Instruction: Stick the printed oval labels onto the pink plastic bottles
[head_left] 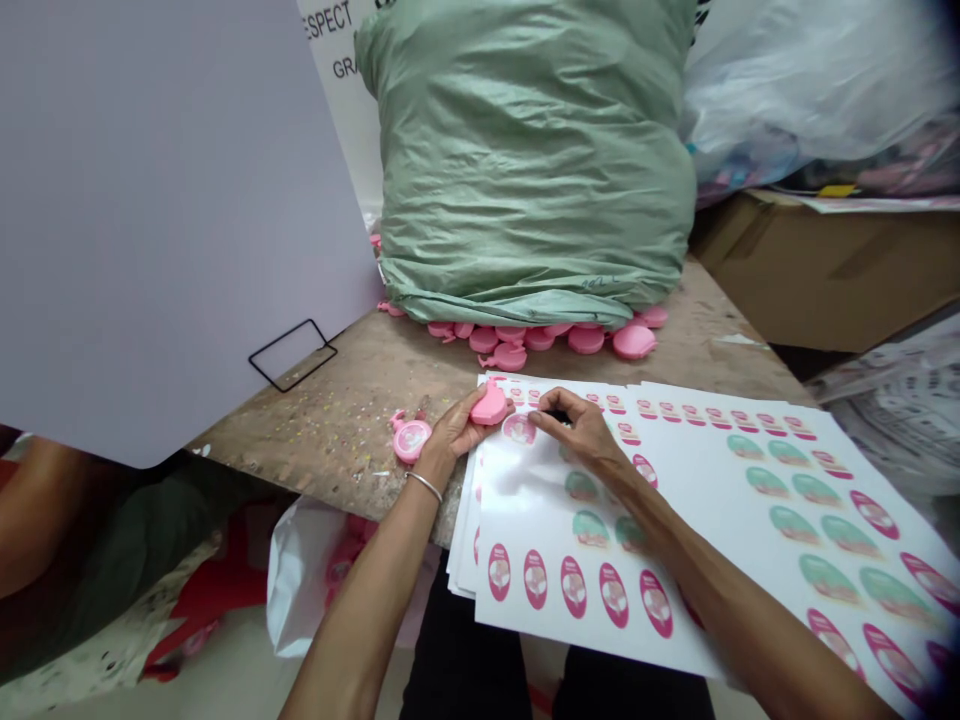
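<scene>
1. The left hand (459, 428) has its grip clamped on a pink plastic piece (489, 404), held above the top left corner of the printed sheets (517, 515). If that hold loosened, the smooth piece could slip onto the paper.
2. The right hand (589, 432) has its fingertips close together beside a round label (519, 430); I cannot tell whether they meet or pinch anything.
3. A label could crease, tear or stick to a fingertip if its edge were pulled unevenly. A poor angle could set it crooked on the piece.
4. The sheets lie loosely overlapped, and the right forearm crosses them; a dragging sleeveless arm could shift them, and their near edge already juts past the counter (341, 415).
5. The bare wood by the left wrist is worn and speckled with bits, which could cling to anything sticky. A labelled pink piece (412, 440) rests there.
6. More pink pieces (586, 340) crowd under a bulging green sack (540, 180); if it settled forward, it could push them.
7. Around stand a pale panel (165, 200), a cardboard box (832, 260) and a white bag (292, 580) below. Another person's arm (30, 510) shows at far left.
</scene>
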